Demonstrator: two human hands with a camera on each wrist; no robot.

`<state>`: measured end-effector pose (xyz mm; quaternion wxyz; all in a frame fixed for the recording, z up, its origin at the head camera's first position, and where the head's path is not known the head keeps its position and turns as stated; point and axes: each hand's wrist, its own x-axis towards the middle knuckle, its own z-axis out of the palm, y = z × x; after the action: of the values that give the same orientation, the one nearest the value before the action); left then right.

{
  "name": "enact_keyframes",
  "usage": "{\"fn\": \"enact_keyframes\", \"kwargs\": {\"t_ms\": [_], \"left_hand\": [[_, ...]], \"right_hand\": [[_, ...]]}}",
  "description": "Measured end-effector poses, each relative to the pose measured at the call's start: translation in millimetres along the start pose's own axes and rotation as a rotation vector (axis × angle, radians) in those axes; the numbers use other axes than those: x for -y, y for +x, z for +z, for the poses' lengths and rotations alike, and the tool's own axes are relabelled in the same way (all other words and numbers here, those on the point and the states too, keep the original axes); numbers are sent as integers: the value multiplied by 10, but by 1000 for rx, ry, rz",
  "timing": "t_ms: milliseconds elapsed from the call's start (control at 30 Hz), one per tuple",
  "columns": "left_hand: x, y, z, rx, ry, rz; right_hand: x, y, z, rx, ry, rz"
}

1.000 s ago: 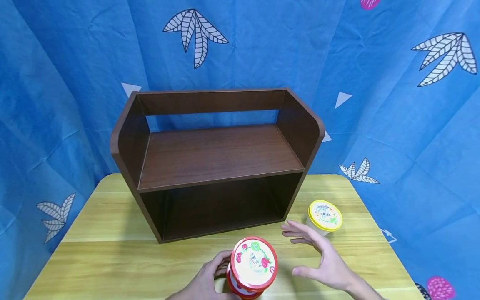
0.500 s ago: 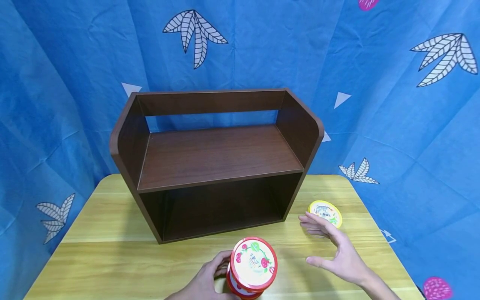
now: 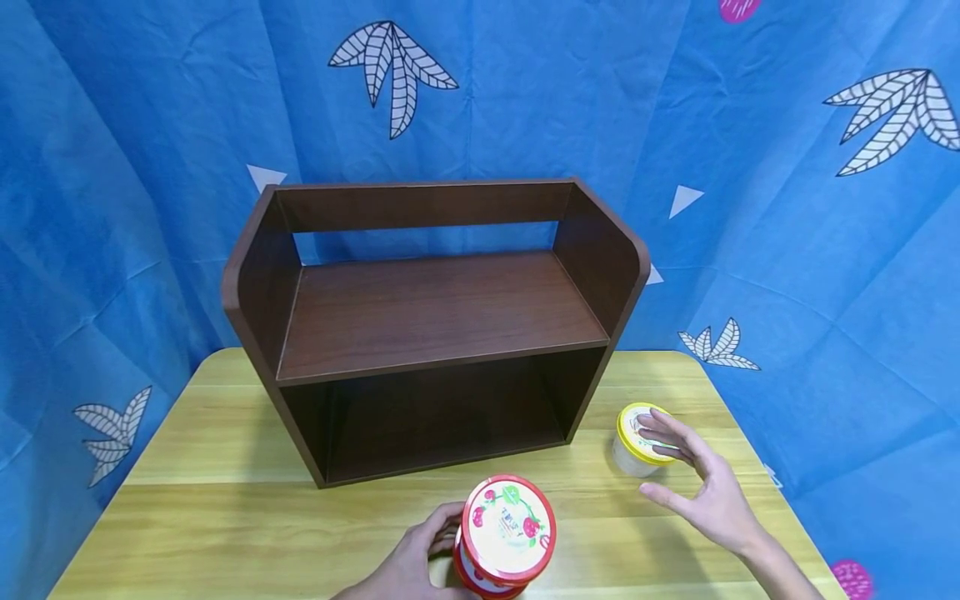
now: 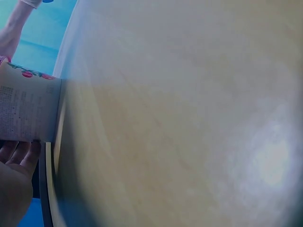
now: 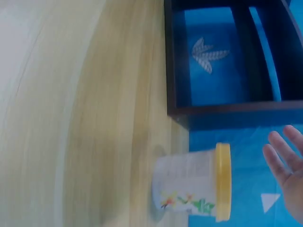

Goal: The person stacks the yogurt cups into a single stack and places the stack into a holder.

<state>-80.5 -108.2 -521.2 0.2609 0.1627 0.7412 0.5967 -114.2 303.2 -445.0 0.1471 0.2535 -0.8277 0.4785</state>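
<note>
My left hand (image 3: 416, 558) is curled round the side of a white paper tub with a red lid (image 3: 510, 529), printed with cherries and strawberries. This tub stands upright near the table's front. In the left wrist view, the fingertips (image 4: 33, 153) lie against the tub wall (image 4: 28, 109). My right hand (image 3: 708, 492) is held above the right side of the table, fingers spread and thumb apart, holding nothing. From the head view it partly covers a white tub with a yellow lid (image 3: 630, 454). The right wrist view shows a gap between that hand (image 5: 294, 175) and the yellow-lidded tub (image 5: 187, 184).
A dark brown two-level shelf (image 3: 442, 312) stands at the back middle of the wooden table (image 3: 180, 500). Its right side panel is left of the yellow-lidded tub. A blue patterned curtain (image 3: 525, 100) hangs behind the table.
My right hand has moved right, from left of the yellow-lidded tub to partly in front of it in the head view. The left hand and the red-lidded tub have stayed in place.
</note>
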Motion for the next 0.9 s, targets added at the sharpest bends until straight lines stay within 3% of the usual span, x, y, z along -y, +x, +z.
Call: {"fn": "enact_keyframes", "kwargs": {"t_ms": [600, 900], "left_hand": [[17, 0, 3, 6, -7, 7], [20, -5, 2, 12, -22, 27]], "right_hand": [[-428, -111, -126, -193, -70, 110], [-620, -180, -186, -234, -126, 177]]}}
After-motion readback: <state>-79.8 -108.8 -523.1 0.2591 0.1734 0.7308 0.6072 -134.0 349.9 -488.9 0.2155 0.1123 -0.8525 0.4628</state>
